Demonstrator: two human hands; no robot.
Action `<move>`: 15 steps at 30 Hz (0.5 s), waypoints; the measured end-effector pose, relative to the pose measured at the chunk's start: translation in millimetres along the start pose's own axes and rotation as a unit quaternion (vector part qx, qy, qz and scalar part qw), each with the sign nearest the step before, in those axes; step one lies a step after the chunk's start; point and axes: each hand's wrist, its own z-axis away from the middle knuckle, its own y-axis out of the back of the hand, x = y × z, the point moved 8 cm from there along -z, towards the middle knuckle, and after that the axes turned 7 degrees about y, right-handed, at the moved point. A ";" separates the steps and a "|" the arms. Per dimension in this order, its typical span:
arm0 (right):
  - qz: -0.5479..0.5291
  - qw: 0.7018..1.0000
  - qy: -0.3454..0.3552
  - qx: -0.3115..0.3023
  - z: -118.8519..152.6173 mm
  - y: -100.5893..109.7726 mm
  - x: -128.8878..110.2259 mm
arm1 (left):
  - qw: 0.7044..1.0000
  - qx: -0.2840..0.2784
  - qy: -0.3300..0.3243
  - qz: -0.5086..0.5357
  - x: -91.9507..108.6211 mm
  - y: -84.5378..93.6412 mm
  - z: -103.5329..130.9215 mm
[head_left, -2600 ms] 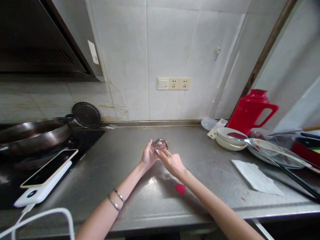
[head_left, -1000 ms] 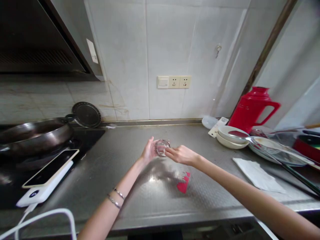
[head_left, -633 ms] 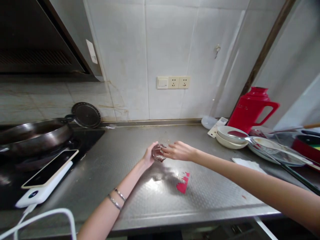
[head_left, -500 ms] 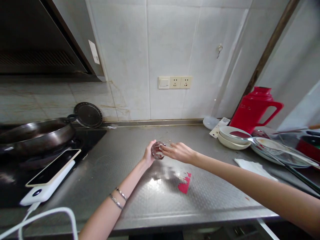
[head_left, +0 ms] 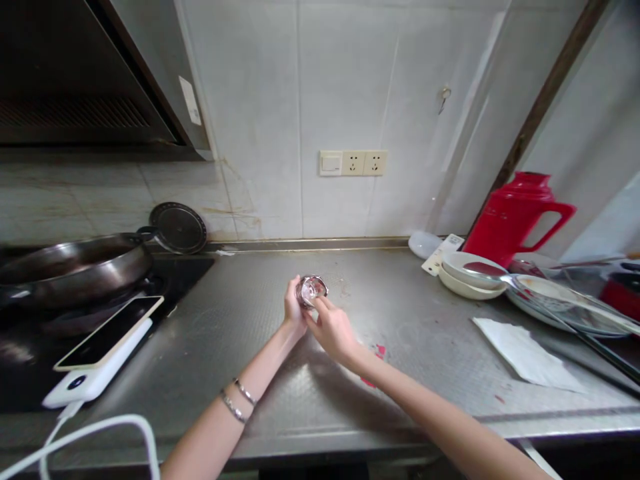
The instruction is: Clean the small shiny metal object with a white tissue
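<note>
A small clear glass cup (head_left: 314, 288) is tilted with its mouth towards me above the middle of the steel counter (head_left: 240, 393). My left hand (head_left: 294, 305) wraps round its left side, fingers closed. My right hand (head_left: 336, 328) is closed at the lower right of the cup's rim, its fingertips touching the glass. Whether they pinch anything small there is too fine to make out. Torn red scraps (head_left: 381, 351) lie on the counter, partly hidden behind my right forearm.
On the left, a steel pan (head_left: 75, 270) sits on the black cooktop, near a phone (head_left: 110, 333) on a white power bank (head_left: 95, 373) with a cable. A red thermos (head_left: 510, 220), stacked bowls (head_left: 473, 283), plates and a white napkin (head_left: 525, 353) occupy the right.
My right hand has swung from the cup's right side to its lower right, its forearm now covering part of the red scraps. The cup has turned and risen slightly in my left hand.
</note>
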 end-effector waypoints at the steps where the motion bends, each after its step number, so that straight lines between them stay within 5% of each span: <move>1: -0.008 1.000 -0.005 0.009 -1.0 -1.8 -0.5 | 1.000 0.001 -0.005 0.001 0.3 1.0 -0.4; 5: 0.016 0.999 0.025 0.010 -1.1 -2.3 3.2 | 0.999 -0.039 -0.018 -0.003 0.8 -4.4 0.6; 9: 0.115 0.987 0.102 -0.053 2.1 10.7 18.6 | 0.990 -0.139 0.028 -0.010 2.0 -21.1 2.1; 11: 0.171 0.964 0.182 -0.090 3.9 19.9 23.7 | 0.983 -0.173 0.059 -0.032 3.9 -24.7 0.4; 15: 0.242 0.879 0.381 -0.155 13.7 29.3 22.7 | 0.960 -0.142 0.191 -0.144 -13.1 -9.9 -6.4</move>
